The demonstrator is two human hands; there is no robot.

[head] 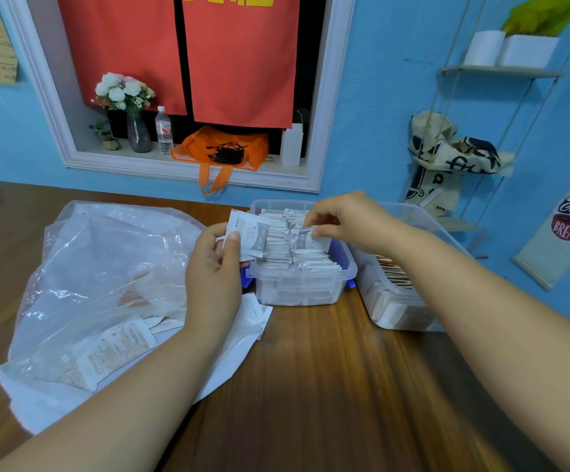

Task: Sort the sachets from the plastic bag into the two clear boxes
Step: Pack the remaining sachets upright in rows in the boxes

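Observation:
A crumpled clear plastic bag (99,284) lies on the left of the wooden table with several sachets (116,352) still inside. My left hand (213,281) holds a small stack of white-grey sachets (251,235) upright at the left edge of the near clear box (300,287), which is packed with white sachets. My right hand (348,219) pinches one white sachet (307,238) over that box. A second, larger clear box (396,308) to the right holds brown-printed sachets; my right forearm covers part of it.
The wooden table (311,386) runs to a blue wall. A loose sachet (254,311) lies beside the near box. On the window ledge behind stand a flower vase (138,131), a water bottle (163,131) and an orange bag (222,148).

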